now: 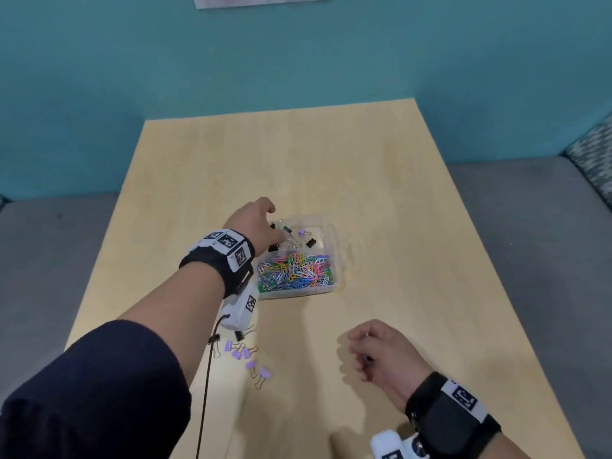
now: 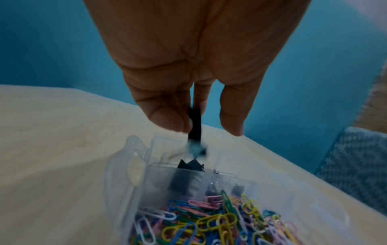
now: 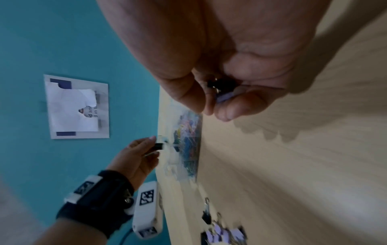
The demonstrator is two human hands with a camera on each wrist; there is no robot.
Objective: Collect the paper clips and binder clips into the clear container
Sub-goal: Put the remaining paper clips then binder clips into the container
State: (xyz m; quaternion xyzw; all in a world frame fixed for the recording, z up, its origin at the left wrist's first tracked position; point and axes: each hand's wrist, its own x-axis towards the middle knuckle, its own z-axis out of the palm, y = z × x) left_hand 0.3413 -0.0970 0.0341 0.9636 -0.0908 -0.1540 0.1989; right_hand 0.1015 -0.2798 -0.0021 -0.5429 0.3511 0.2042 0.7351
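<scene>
The clear container (image 1: 333, 238) sits mid-table. Its near compartment is full of coloured paper clips (image 1: 294, 270), and black and purple binder clips (image 1: 310, 242) lie in its far compartment. My left hand (image 1: 265, 223) hovers over the far-left corner and pinches a black binder clip (image 2: 194, 122) between thumb and fingers, just above that compartment. Several loose purple and black binder clips (image 1: 246, 354) lie on the table under my left forearm. My right hand (image 1: 364, 352) is low over the table at the near right, with its fingers curled round a black and a purple binder clip (image 3: 222, 89).
The wooden table (image 1: 397, 193) ends at a teal wall (image 1: 298, 61) behind it, with grey seating (image 1: 530, 226) on both sides. A patterned cushion (image 1: 592, 157) lies at the far right. A cable (image 1: 207, 385) hangs from my left wrist camera across the table's near-left part.
</scene>
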